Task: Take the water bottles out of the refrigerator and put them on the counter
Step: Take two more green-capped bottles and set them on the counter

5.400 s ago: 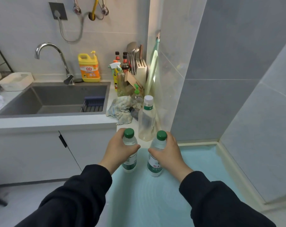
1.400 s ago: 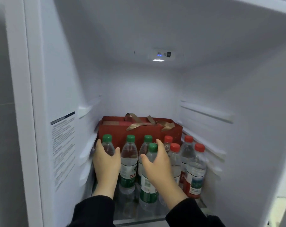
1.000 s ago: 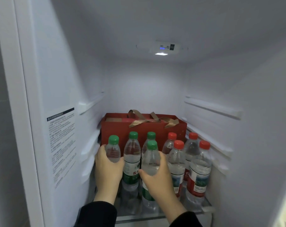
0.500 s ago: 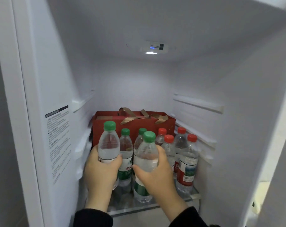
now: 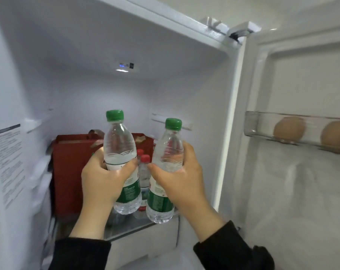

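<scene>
I face the open refrigerator (image 5: 48,78). My left hand (image 5: 103,178) grips a clear green-capped water bottle (image 5: 119,141) around its middle. My right hand (image 5: 181,176) grips a second green-capped water bottle (image 5: 170,145) the same way. Both bottles are upright and lifted off the glass shelf (image 5: 130,226), held in front of the compartment. Between them I glimpse red-capped bottles (image 5: 144,166) still standing on the shelf; the others are hidden behind my hands.
A red gift box (image 5: 68,172) with a gold ribbon sits at the back of the shelf. The open fridge door (image 5: 301,191) stands to the right, its clear rack (image 5: 262,125) holding two brown eggs (image 5: 289,129). A label is stuck on the left inner wall.
Both hands have lifted their green-capped bottles higher and pulled them out toward me. My view has swung right, bringing the door and eggs into sight.
</scene>
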The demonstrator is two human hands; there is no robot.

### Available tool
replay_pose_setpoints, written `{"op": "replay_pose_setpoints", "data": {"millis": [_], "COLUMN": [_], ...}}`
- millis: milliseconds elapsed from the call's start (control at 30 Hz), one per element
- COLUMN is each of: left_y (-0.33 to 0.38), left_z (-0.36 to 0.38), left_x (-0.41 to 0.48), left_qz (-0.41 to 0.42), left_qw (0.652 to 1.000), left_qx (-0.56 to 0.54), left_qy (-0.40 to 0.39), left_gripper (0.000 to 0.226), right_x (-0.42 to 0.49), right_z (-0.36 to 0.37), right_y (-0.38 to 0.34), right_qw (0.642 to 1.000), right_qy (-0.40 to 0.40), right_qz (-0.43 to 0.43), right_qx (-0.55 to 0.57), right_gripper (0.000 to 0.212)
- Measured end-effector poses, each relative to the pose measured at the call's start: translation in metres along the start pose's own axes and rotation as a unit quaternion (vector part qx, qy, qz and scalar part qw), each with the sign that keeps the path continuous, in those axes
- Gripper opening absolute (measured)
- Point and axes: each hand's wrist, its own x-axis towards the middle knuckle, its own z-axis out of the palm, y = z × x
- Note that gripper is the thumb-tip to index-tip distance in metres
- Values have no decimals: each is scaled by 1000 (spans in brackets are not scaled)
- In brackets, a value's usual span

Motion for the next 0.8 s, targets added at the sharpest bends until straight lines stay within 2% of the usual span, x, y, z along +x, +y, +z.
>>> {"op": "replay_pose_setpoints", "data": {"millis": [100, 333, 400, 467, 567, 800], "left_y": [32, 125, 153, 179, 219, 314], "left_z": [9, 43, 55, 68, 83, 131], "left_x": [-15, -80, -104, -131, -168, -250], "left_qz": [8, 25, 23, 23, 15, -1], "left_qw": [999, 990, 986, 978, 959, 897], "left_qx": [-27, -77, -94, -118, -165, -295], "left_qy": [-24, -114, -137, -169, -228, -328], "left_gripper": [30, 39, 37, 51, 65, 56], "right_x": [-16, -70, -90, -114, -147, -225], "right_z": [-35, -153, -190, -229, -286, -419], "right_y": [-27, -93, -109, -125, -147, -209], "right_qw": [1000, 996, 992, 988, 982, 948], "right_qy": [6, 48, 69, 91, 118, 203], "right_qz": [-20, -46, -61, -70, -68, -44], "right_qx": [-7, -66, -84, -103, -132, -240], "right_gripper": [58, 72, 67, 63, 62, 58]}}
